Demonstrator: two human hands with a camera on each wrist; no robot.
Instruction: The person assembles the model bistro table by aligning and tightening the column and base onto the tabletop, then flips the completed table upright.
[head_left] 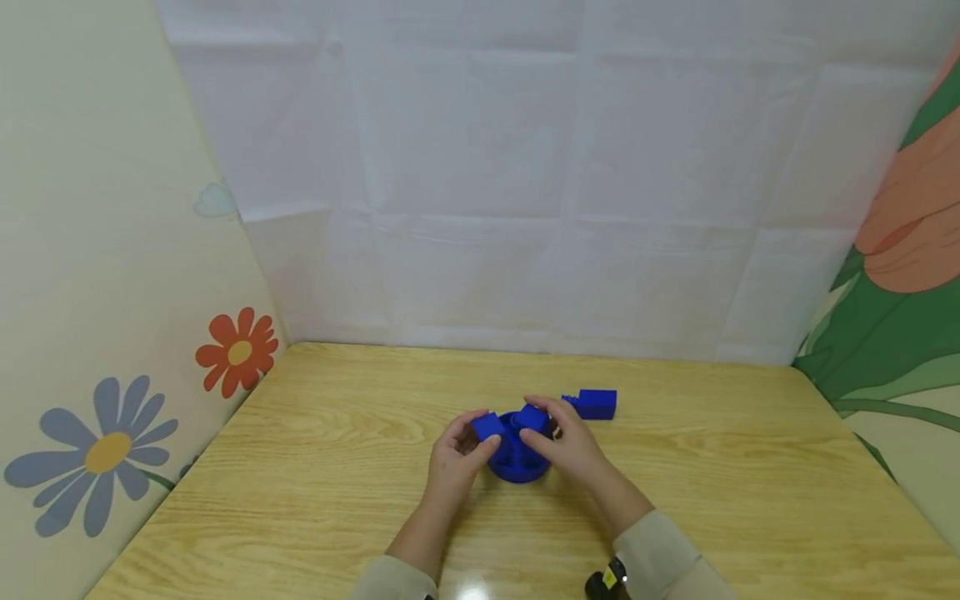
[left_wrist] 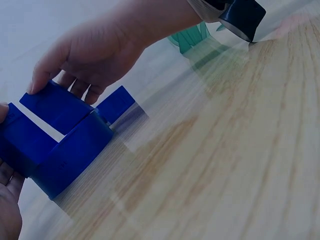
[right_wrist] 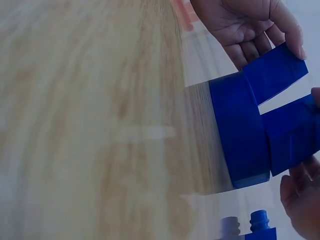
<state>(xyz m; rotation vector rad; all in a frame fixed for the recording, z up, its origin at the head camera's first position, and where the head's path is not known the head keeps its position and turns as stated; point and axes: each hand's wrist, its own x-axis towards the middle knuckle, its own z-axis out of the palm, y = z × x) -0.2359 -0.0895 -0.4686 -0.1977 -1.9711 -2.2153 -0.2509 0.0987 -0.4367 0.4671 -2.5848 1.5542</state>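
A round blue holder with divided compartments sits on the table between both hands. My left hand pinches a blue rectangular block at the holder's left side, thumb on the near face and fingers behind. On the right side, my right hand grips a second blue block between thumb and fingers. Both wrist views show the two blocks rising upright, slightly splayed, from the holder, their lower ends hidden by its wall. A narrow gap separates the blocks.
Just behind my right hand, a third blue block lies on its side on the wooden table; its threaded neck shows in the right wrist view. A white cloth hangs at the table's back edge, with flower-patterned walls on both sides.
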